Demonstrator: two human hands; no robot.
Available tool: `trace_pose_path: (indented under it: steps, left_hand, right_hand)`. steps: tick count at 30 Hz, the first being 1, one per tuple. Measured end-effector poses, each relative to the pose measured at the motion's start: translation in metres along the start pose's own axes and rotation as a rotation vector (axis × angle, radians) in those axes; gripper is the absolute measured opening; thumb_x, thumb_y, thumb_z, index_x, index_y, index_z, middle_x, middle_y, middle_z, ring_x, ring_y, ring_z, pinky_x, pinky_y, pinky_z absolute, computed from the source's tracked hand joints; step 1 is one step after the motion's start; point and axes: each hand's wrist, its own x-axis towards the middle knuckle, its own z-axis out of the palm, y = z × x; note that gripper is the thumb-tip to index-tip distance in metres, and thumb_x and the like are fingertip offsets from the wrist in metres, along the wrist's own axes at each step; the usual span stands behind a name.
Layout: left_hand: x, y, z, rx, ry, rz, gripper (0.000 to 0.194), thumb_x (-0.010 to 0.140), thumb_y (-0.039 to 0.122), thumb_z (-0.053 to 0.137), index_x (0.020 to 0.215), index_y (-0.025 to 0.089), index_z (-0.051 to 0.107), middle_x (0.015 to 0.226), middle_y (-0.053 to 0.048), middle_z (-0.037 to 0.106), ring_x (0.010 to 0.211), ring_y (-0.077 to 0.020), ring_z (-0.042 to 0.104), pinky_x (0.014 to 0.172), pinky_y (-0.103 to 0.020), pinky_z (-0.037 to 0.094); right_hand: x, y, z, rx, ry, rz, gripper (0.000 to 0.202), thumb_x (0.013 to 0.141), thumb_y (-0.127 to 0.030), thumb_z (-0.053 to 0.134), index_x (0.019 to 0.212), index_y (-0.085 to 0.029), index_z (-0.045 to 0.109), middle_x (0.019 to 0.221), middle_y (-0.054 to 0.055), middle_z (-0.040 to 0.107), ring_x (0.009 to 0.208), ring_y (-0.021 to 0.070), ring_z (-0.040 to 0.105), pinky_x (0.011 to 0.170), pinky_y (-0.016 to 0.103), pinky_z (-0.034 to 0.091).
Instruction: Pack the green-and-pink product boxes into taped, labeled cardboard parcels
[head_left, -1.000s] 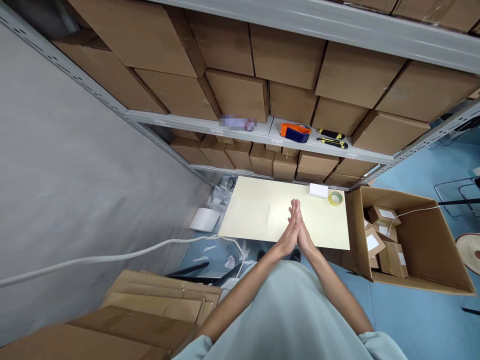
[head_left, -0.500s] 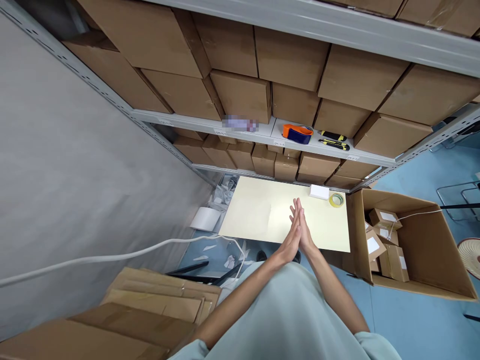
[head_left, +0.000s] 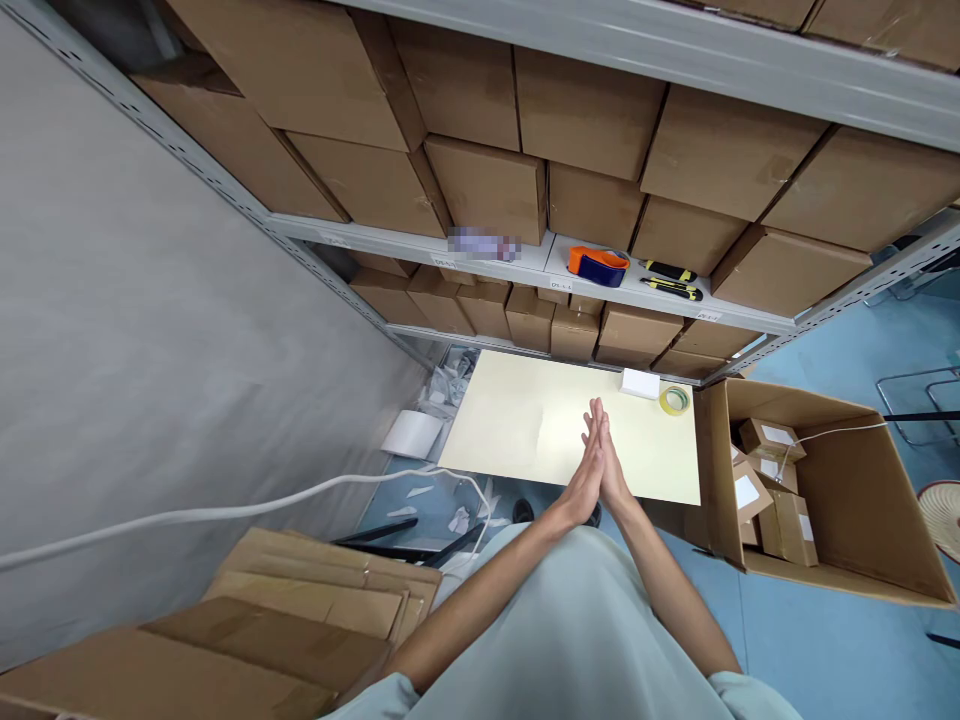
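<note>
My left hand (head_left: 581,492) and my right hand (head_left: 614,478) meet palm to palm above the near edge of a cream tabletop (head_left: 495,420). Their fingers are stretched out and point away from me; no object shows between them. Beyond my fingertips, at the table's far right, lie a white box-shaped stack (head_left: 640,383) and a roll of yellow tape (head_left: 674,400). Neither hand touches these.
Shelving with cardboard boxes (head_left: 484,190) rises behind the table; its ledge holds an orange-blue tape dispenser (head_left: 598,266) and box cutters (head_left: 670,279). A large open carton (head_left: 862,500) with small boxes stands right. Flattened cardboard (head_left: 315,590) and a white cable (head_left: 300,494) are left.
The view has shifted very slightly. My hands stay pressed together in the same place, and nothing on the table or shelf has moved.
</note>
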Motion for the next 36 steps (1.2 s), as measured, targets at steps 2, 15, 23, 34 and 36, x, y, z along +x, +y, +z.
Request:
trace_pose_path:
  steps: [2,15,23,34,36]
  left_hand:
    - [0.000,0.003,-0.001,-0.010,-0.047,-0.014,0.098,0.109,0.087,0.015,0.187,0.028,0.022,0.194,-0.003,0.016,0.181,-0.0269,0.002,0.149,-0.053,0.005]
    - [-0.016,0.018,-0.026,-0.140,-0.013,0.019,0.095,0.109,0.087,0.030,0.178,0.024,0.047,0.189,-0.011,0.032,0.179,-0.0327,0.023,0.148,-0.055,0.017]
    - [-0.083,-0.001,-0.091,-0.249,0.610,0.199,0.063,0.114,0.062,0.053,0.164,0.024,0.061,0.149,-0.016,0.078,0.121,-0.0326,0.084,0.123,-0.059,0.056]
    - [-0.241,-0.023,0.051,-0.152,1.502,0.111,0.048,0.115,0.053,0.054,0.148,0.024,0.073,0.143,-0.014,0.082,0.126,-0.0283,0.082,0.120,-0.049,0.059]
    - [-0.269,-0.029,0.089,-0.169,1.674,0.027,0.047,0.115,0.055,0.055,0.143,0.023,0.076,0.135,-0.012,0.085,0.125,-0.0271,0.082,0.118,-0.047,0.060]
  right_hand:
    - [0.002,-0.002,-0.001,0.003,0.033,0.007,0.096,0.103,-0.096,0.037,0.184,-0.047,0.022,0.194,-0.007,0.010,0.180,0.0281,0.022,0.146,0.061,0.013]
    - [0.008,-0.010,0.011,-0.010,0.012,0.008,0.094,0.105,-0.093,0.037,0.184,-0.041,0.029,0.194,-0.002,0.017,0.179,0.0298,0.025,0.146,0.061,0.018]
    - [0.008,-0.026,0.011,-0.192,-0.135,0.003,0.075,0.102,-0.069,0.072,0.162,-0.025,0.065,0.164,0.020,0.067,0.151,0.0373,0.066,0.130,0.065,0.047]
    - [-0.038,0.003,0.065,-0.380,-0.891,0.021,0.049,0.097,-0.062,0.081,0.122,-0.020,0.083,0.123,0.017,0.086,0.113,0.0312,0.084,0.109,0.054,0.062]
    - [-0.065,0.017,0.076,-0.392,-1.012,0.032,0.048,0.098,-0.061,0.081,0.122,-0.020,0.082,0.122,0.016,0.086,0.112,0.0299,0.084,0.108,0.053,0.062]
